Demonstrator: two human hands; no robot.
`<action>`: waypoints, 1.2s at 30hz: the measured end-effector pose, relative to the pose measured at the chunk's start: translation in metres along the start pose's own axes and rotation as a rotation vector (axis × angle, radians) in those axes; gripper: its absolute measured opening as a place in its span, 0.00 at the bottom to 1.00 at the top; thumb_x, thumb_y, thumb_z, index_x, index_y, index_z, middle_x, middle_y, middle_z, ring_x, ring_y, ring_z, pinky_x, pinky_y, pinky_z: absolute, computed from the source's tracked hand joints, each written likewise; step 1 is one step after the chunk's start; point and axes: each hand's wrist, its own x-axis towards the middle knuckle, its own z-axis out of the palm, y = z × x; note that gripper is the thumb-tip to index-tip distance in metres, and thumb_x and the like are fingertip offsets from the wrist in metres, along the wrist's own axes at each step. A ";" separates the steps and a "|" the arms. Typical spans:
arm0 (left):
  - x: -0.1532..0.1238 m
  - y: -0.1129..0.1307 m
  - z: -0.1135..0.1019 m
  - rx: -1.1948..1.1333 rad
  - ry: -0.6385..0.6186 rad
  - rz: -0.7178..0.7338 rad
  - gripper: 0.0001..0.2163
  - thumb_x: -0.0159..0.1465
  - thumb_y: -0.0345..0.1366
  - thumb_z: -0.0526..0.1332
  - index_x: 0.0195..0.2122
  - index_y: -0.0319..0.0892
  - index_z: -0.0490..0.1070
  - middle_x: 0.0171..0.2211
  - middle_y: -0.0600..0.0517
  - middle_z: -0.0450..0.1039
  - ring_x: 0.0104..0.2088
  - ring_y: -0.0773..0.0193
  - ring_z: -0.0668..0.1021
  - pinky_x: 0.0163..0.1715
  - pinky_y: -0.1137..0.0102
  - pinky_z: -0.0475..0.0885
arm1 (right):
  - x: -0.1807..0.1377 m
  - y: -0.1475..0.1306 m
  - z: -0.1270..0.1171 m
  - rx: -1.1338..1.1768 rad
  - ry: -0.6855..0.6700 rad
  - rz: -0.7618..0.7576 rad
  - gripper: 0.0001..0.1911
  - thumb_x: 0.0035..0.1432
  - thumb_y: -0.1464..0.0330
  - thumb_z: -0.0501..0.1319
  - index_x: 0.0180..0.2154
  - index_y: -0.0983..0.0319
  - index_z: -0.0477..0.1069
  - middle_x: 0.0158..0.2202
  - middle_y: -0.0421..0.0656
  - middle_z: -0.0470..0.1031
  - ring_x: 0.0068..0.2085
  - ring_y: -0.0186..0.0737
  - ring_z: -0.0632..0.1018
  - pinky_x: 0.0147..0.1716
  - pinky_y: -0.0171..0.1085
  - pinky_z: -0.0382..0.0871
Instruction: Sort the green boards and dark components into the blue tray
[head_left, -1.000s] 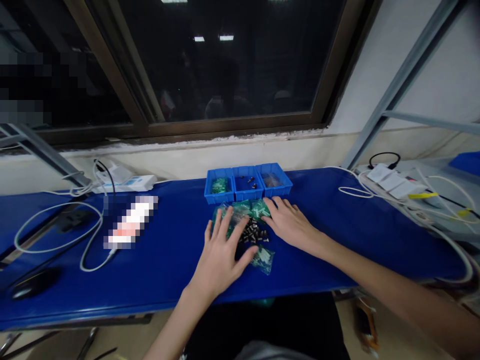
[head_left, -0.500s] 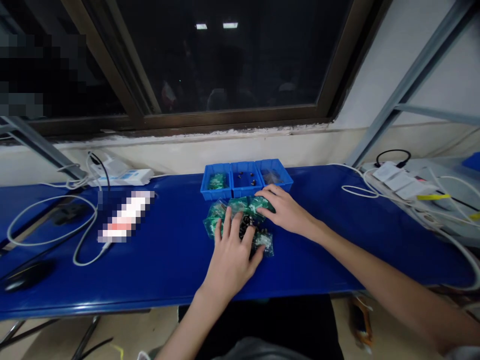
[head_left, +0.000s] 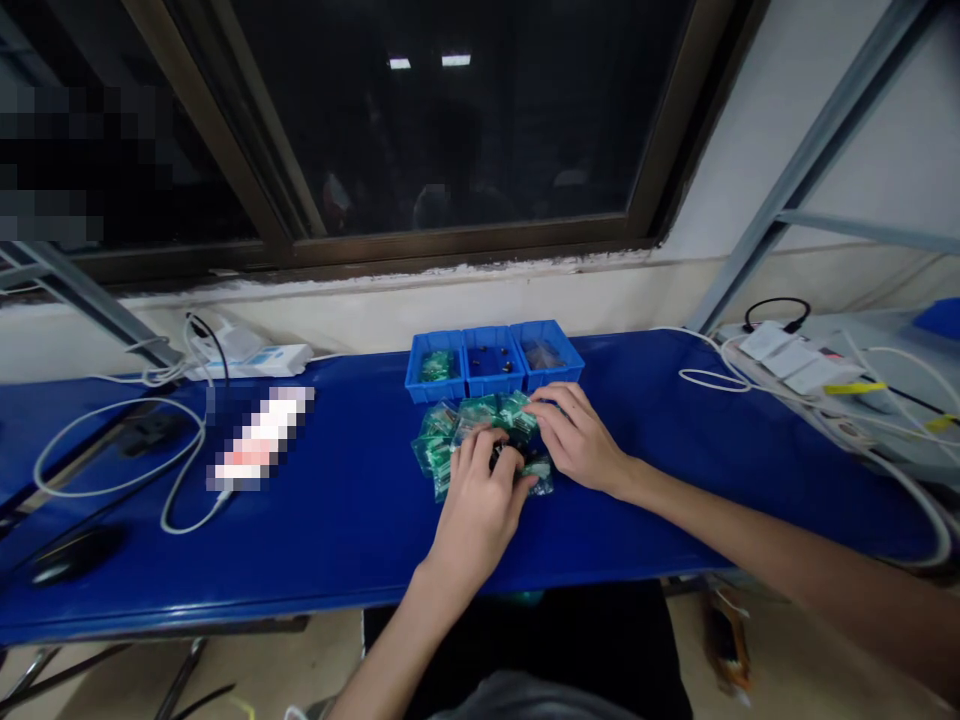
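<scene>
At the left of the blue-topped bench, a computer mouse is left beside a looped white cable, well apart from the work; a pile of green plastic bags of small circuit boards is spread at mid-bench, its long axis running across the bench, with the bags pointing various ways; small dark parts are partly covered by the left hand, its fingers curled and pressed together, though whether anything is pinched cannot be told; a blue three-compartment parts tray is placed just behind the pile, seemingly within easy reach; the right hand is laid with fingers spread at the pile's right edge, apparently steadying it; white cables are gathered at the far right.
</scene>
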 end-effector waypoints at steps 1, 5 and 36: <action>0.002 -0.001 -0.003 -0.049 0.012 -0.014 0.03 0.66 0.34 0.60 0.37 0.42 0.65 0.45 0.45 0.67 0.52 0.50 0.70 0.49 0.55 0.68 | -0.003 0.001 -0.001 0.018 0.016 0.008 0.14 0.65 0.76 0.50 0.48 0.63 0.69 0.46 0.52 0.70 0.49 0.50 0.70 0.48 0.50 0.67; 0.024 -0.007 -0.024 -0.256 -0.013 -0.075 0.07 0.65 0.33 0.61 0.32 0.42 0.64 0.31 0.54 0.68 0.32 0.64 0.72 0.33 0.69 0.67 | -0.005 0.006 -0.007 0.137 0.121 0.170 0.11 0.67 0.73 0.50 0.45 0.61 0.69 0.40 0.48 0.72 0.44 0.45 0.73 0.46 0.46 0.68; 0.078 -0.077 -0.016 0.095 -0.084 0.349 0.11 0.72 0.34 0.48 0.45 0.39 0.69 0.38 0.46 0.71 0.39 0.60 0.74 0.32 0.68 0.71 | -0.001 0.007 -0.012 -0.126 -0.185 0.199 0.14 0.67 0.71 0.50 0.52 0.64 0.66 0.45 0.52 0.68 0.46 0.49 0.71 0.49 0.48 0.68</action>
